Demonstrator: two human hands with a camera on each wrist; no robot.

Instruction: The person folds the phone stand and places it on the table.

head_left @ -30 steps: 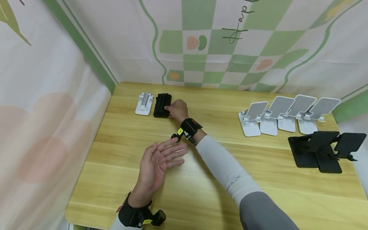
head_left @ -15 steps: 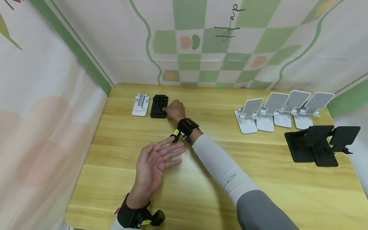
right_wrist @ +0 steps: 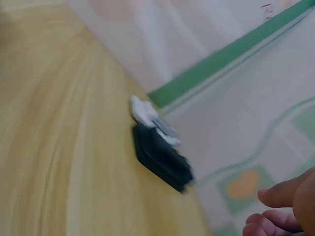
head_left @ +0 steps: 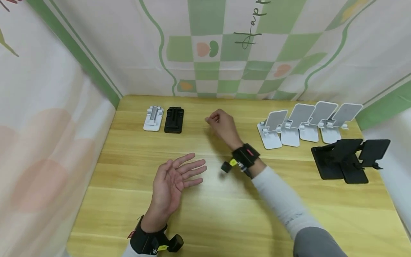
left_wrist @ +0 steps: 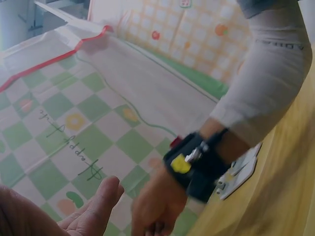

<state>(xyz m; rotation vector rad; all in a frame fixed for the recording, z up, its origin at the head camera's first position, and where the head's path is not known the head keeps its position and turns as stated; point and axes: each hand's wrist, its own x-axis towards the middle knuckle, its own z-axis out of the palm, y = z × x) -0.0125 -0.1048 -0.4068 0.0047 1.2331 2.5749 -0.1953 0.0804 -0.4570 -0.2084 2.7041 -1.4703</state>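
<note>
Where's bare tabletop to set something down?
Free: tabletop between left hand and its left edge, this side of the folded stands; also right of the right sleeve, this side of the unfolded black stands. Crowded: right rear, four unfolded white stands packed close.

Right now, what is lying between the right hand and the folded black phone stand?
In the head view, only a bare stretch of wooden table shows between the right hand and the folded black phone stand.

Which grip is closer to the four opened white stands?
Right. The right grip is just left of the four white stands; the left grip is farther left, nearer the person.
</note>
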